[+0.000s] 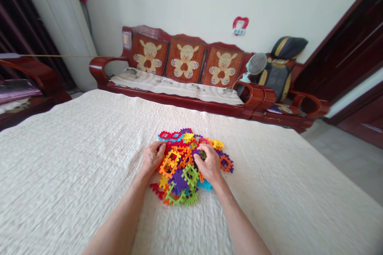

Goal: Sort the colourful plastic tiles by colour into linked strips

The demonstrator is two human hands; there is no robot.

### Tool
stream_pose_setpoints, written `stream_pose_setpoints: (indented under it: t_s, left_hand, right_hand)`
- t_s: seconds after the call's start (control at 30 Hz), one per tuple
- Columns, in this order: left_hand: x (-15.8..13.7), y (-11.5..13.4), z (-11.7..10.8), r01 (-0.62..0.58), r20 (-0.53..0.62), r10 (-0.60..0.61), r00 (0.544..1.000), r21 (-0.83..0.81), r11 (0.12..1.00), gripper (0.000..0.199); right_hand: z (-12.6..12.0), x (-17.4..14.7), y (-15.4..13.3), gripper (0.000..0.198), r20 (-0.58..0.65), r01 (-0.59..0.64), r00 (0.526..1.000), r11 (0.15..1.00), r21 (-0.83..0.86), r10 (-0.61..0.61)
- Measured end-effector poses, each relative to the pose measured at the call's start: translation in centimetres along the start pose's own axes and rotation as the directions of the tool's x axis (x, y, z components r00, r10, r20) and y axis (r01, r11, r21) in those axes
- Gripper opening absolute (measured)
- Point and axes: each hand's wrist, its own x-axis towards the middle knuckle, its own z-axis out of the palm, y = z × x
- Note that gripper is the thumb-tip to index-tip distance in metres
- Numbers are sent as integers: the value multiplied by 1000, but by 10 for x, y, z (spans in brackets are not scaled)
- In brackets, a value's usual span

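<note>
Left hand (153, 156) and right hand (210, 162), curled, grip unclear, touch heaped, toothed, multicoloured pieces (179, 181), some hollow-centred.

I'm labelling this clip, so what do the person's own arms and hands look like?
The left hand and right hand wear no gloves. The left forearm and right forearm are bare as far as they show, with no watch or bracelet visible. Any rings are too small to tell.
</note>
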Motion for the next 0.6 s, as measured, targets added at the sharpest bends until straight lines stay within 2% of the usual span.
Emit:
stream_pose_setpoints:
  t_s: [0.1, 0.2, 0.4, 0.5, 0.6]
  left_hand:
    - [0, 1, 0, -1, -3, 1, 1000, 3, 1000, 33]
    - [0, 4, -2, 17, -7, -17, 1000, 3, 1000, 31]
    - [-2, 9, -3, 38, -5, -38, 999, 11, 999, 32]
    - [-2, 9, -4, 81, -27, -82, 996, -22, 996, 32]
    - [-1, 8, -7, 129, -55, -137, 989, -128, 983, 35]
  right_hand:
    - [-4, 0, -3, 11, 33, -65, 998, 993, 96, 62]
    - [-11, 2, -2, 16, 62, -177, 984, 968, 179, 169]
    - [-32, 12, 21, 29, 1, -324, 936, 858, 399, 353]
    - [-33, 12, 22, 34, 93, -324, 945, 866, 380, 313]
    - [-23, 5, 6, 44, 226, -212, 959, 961, 180, 169]
